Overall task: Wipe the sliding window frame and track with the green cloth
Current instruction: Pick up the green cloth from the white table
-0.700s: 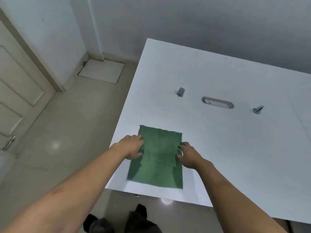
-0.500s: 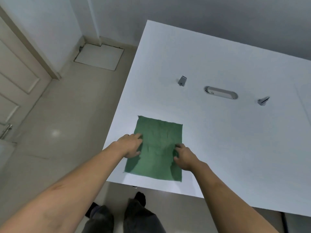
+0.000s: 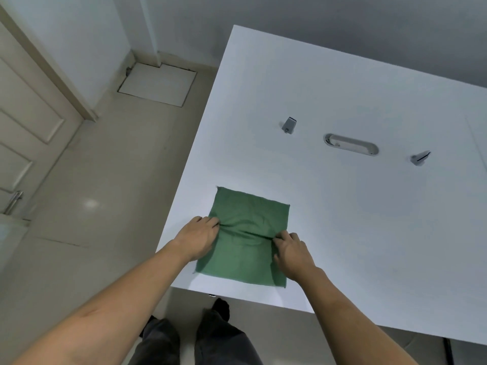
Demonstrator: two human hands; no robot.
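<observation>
The green cloth (image 3: 246, 234) lies spread near the front left corner of a white table (image 3: 355, 219). My left hand (image 3: 197, 237) pinches the cloth's left edge at mid-height. My right hand (image 3: 292, 252) pinches the right edge opposite. A crease runs across the cloth between the two hands, where the fabric bunches up. No sliding window frame or track is in view.
On the table behind the cloth sit a small grey metal piece (image 3: 289, 125), an oval recessed metal handle (image 3: 351, 144) and another small metal part (image 3: 420, 158). A door (image 3: 23, 133) stands at the left. Beige tiled floor (image 3: 105, 206) lies beside the table.
Both hands have closed their fingers on the cloth's side edges and drawn them inward, raising a crease across the middle. The view has tilted down slightly.
</observation>
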